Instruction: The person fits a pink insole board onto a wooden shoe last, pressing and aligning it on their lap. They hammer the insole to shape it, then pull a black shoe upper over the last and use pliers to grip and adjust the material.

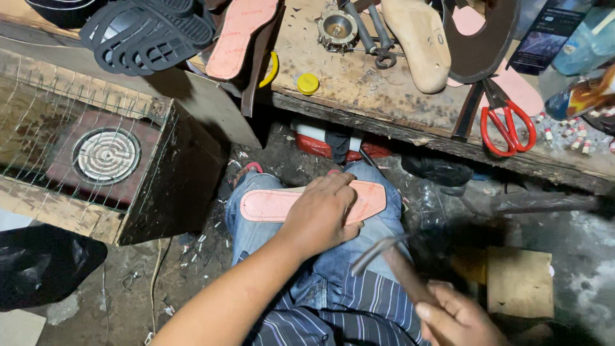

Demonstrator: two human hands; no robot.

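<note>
Pink flat shoe insole [269, 205] is laid across the lap on blue jeans, toe end pointing right, seen from the head view. It is pressed down by the left hand [320, 214], palm flat on its middle, fingers spread over the top edge. The right hand [458, 317] is closed around the wooden handle of a hammer [384, 250]; the metal head is blurred, held just right of the insole and above the thigh, not touching it.

A rough wooden worktop [359, 83] is seen along the top. On it are placed a pale wooden shoe last [419, 41], red-handled scissors [509, 125], a small yellow round cap [308, 83], a round metal tin [337, 27] and a second pink insole [240, 35] leaning at the edge. Black rubber soles [147, 32] are stacked at upper left. A wire-mesh-covered wooden box [90, 154] with a round coiled heating plate inside is set left of the knees. A black plastic bag [41, 263] is lying on the dirty floor at lower left.
</note>
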